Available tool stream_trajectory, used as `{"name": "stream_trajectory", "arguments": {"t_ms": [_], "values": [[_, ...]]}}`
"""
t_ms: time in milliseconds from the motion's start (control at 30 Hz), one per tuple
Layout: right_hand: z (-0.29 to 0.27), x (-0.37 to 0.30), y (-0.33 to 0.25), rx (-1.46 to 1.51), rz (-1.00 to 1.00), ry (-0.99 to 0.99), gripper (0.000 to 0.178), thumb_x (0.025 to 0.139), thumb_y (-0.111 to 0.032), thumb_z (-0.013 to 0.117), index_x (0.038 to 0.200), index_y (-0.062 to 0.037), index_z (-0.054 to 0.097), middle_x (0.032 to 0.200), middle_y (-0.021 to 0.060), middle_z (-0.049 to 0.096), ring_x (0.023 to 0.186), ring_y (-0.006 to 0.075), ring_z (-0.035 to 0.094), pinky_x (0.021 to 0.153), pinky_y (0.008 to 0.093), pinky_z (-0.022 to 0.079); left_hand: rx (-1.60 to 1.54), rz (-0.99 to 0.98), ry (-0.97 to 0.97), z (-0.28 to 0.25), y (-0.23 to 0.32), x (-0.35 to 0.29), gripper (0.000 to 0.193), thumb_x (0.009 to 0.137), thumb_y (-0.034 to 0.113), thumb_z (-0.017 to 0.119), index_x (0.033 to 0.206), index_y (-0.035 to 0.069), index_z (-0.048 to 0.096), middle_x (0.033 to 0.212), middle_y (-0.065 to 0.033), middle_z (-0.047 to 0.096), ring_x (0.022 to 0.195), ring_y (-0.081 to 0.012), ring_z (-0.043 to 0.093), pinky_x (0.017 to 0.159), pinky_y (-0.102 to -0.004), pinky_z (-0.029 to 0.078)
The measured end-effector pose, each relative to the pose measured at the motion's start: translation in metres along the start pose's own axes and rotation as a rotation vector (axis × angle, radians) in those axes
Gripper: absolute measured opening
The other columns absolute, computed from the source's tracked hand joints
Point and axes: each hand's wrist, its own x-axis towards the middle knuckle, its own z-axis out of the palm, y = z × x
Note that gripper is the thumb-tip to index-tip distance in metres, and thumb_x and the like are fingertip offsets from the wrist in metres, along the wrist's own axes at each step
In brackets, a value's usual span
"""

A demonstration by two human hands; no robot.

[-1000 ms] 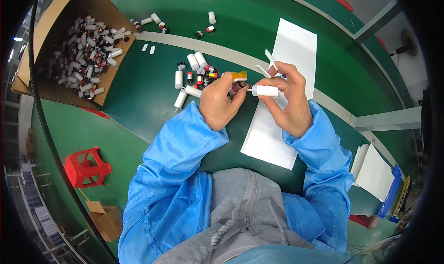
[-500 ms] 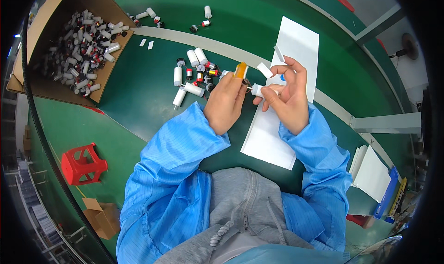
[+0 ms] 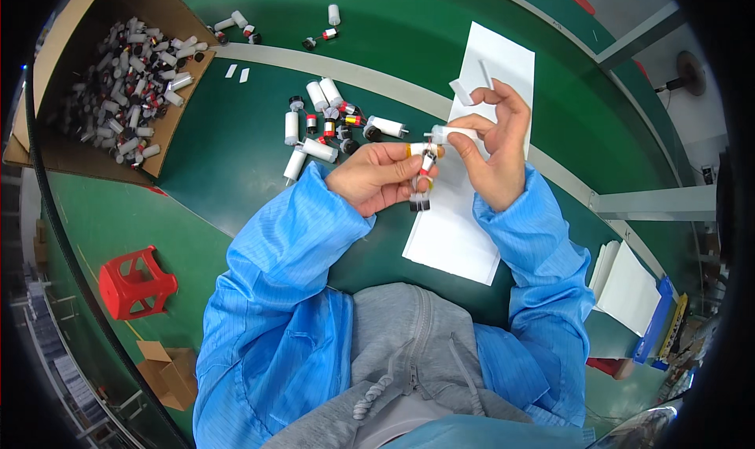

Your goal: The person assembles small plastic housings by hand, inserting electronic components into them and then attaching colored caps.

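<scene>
My right hand [image 3: 499, 146] pinches a white cylinder [image 3: 454, 133] with a pale end cap between thumb and fingers. Two white strips [image 3: 462, 92] stand at the raised fingertips of that hand. Just left of it, my left hand [image 3: 377, 175] is closed on a small wired part [image 3: 427, 164], red and white, with a black end [image 3: 420, 203] hanging below the fingers. An orange-edged white piece [image 3: 423, 149] also shows at the left fingertips, close beside the cylinder. Whether wires join the two held parts is too small to tell.
Beyond my left hand lie several white cylinders [image 3: 317, 96] with wired red and black parts. A cardboard box [image 3: 174, 126] full of similar pieces stands at the far left. White sheets [image 3: 452, 244] lie under my right hand; a metal post [image 3: 653, 202] juts in at right.
My left hand has turned and lowered, bringing the wired part with its black end into view. My right hand keeps the cylinder, now tilted more level. The view has shifted slightly.
</scene>
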Motion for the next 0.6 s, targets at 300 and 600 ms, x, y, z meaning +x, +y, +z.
{"name": "stream_trajectory", "arguments": {"t_ms": [300, 600], "values": [[-0.007, -0.005, -0.027, 0.484, 0.403, 0.023, 0.045, 0.086, 0.005, 0.060, 0.122, -0.0032, 0.033, 0.094, 0.0105, 0.060, 0.081, 0.0161, 0.061, 0.075, 0.0273, 0.047, 0.239, 0.242, 0.180, 0.015, -0.010, -0.001, 0.038, 0.096, 0.010, 0.055, 0.132, 0.000, 0.049, 0.105, -0.0095, 0.063, 0.086, -0.0123, 0.060, 0.074, -0.0233, 0.049], [0.010, -0.014, -0.005, 0.448, 0.450, -0.152, 0.050, 0.084, 0.009, 0.061, 0.121, -0.0008, 0.028, 0.085, 0.0116, 0.059, 0.077, 0.0165, 0.062, 0.071, 0.0271, 0.052, 0.611, 0.492, 0.203, 0.025, -0.014, -0.002, 0.035, 0.090, -0.005, 0.057, 0.124, -0.006, 0.053, 0.101, -0.0065, 0.054, 0.089, -0.0127, 0.062, 0.075, -0.0233, 0.052]]}}
